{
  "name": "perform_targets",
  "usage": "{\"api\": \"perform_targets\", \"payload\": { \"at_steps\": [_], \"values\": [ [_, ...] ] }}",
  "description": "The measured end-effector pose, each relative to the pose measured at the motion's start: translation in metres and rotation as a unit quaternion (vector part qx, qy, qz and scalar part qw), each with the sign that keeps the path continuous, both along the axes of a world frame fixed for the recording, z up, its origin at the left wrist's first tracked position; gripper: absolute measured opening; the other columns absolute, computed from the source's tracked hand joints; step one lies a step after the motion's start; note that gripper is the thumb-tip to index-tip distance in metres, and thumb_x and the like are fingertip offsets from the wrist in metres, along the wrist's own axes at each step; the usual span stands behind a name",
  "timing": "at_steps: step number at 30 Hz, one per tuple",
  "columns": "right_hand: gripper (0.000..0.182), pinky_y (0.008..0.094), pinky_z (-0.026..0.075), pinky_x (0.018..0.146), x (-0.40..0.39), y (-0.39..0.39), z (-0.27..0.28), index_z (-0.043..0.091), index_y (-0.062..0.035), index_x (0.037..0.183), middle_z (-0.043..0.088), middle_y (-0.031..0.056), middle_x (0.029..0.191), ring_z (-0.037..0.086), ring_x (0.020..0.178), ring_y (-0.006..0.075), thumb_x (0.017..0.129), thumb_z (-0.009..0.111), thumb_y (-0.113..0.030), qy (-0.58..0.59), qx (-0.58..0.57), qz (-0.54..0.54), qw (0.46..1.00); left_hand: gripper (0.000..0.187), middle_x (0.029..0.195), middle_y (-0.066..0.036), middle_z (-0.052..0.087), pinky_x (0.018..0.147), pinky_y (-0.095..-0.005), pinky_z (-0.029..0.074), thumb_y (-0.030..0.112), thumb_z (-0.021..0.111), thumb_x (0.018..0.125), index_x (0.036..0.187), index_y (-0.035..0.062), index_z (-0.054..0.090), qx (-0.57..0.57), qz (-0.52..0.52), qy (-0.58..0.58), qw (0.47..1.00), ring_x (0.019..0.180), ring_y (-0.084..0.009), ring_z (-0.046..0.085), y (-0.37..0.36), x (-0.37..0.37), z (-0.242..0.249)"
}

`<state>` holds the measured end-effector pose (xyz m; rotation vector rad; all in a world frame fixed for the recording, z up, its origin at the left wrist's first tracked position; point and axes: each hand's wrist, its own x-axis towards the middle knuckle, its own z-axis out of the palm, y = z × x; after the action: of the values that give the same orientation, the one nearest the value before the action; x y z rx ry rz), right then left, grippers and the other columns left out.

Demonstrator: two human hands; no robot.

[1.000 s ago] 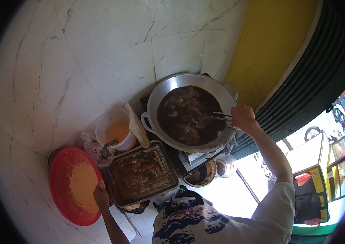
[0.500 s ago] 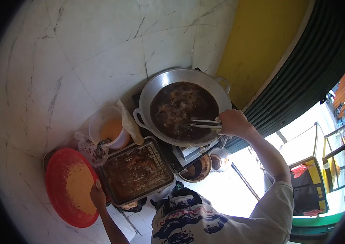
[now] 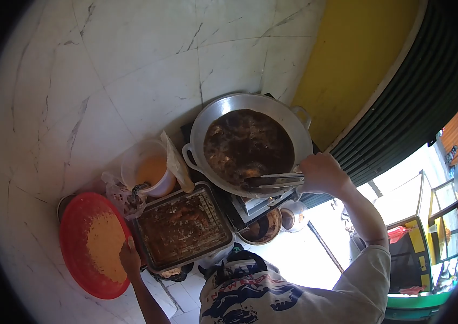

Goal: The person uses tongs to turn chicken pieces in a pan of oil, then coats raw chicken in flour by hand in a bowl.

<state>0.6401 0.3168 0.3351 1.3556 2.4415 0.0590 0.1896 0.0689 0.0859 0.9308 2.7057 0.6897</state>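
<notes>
My right hand (image 3: pixel 323 174) grips metal tongs (image 3: pixel 275 181), whose tips reach over the near edge of a large two-handled wok (image 3: pixel 223 105). Dark, bubbling oil (image 3: pixel 250 137) fills the wok, with a brownish piece of food (image 3: pixel 251 173) showing at the surface by the tong tips. My left hand (image 3: pixel 130 258) is closed on the rim of a red basin (image 3: pixel 75 237). Pale yellowish flour (image 3: pixel 104 243) lies in that basin. Between the two hands is a metal tray with a rack (image 3: pixel 183 227), stained brown and strewn with crumbs.
A plastic tub of orange liquid (image 3: pixel 150 170) stands behind the tray, beside a crumpled plastic bag (image 3: pixel 123 194). The wok sits on a stove (image 3: pixel 256 208). Below it are a brown-stained pot (image 3: pixel 264 227) and a round container (image 3: pixel 293 216). A ribbed dark shutter (image 3: pixel 401 113) rises on the right.
My right hand has shifted slightly right and down, bringing the tongs closer to the wok's near rim. A brownish piece now shows by their tips. My left hand stays on the basin.
</notes>
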Motion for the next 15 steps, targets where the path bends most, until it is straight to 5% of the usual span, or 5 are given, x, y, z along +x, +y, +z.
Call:
{"api": "perform_targets", "payload": {
  "at_steps": [15],
  "values": [
    [0.022, 0.0393, 0.053, 0.072, -0.033, 0.084, -0.088, 0.068, -0.0073, 0.085, 0.066, 0.0116, 0.089, 0.065, 0.087, 0.0278, 0.073, 0.068, -0.025, 0.042, 0.099, 0.003, 0.994, 0.058, 0.096, -0.025, 0.063, 0.079, -0.0477, 0.045, 0.051, 0.037, 0.093, 0.103, -0.0008, 0.062, -0.021, 0.018, -0.014, 1.000, 0.093, -0.0435, 0.058, 0.002, 0.006, 0.010]
  ]
}}
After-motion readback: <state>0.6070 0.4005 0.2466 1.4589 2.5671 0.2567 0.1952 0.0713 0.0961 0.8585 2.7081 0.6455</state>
